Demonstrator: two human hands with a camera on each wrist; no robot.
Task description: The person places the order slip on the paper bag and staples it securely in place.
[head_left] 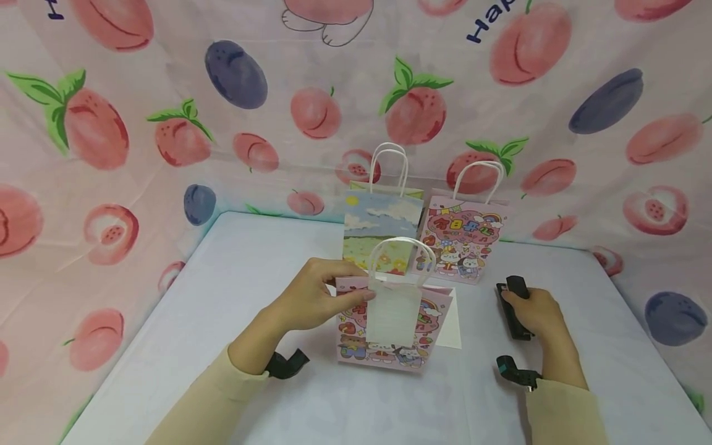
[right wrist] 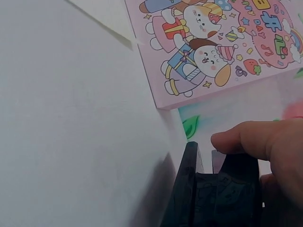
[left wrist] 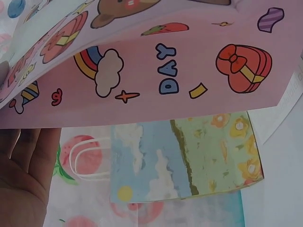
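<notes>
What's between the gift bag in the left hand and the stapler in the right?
The head view shows a white sheet jutting from behind the pink gift bag, then bare white tabletop up to the black stapler.

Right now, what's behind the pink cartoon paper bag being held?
A blue-green landscape paper bag, another pink cartoon bag and flat white sheet; its covered part is hidden.

My left grip (head_left: 311,296) pinches, thumb (head_left: 354,300) opposed to fingers (head_left: 340,268), forearm (head_left: 256,340) slanting inward. My right grip (head_left: 536,312) is curled and holding, its thumb pointing inward.
</notes>
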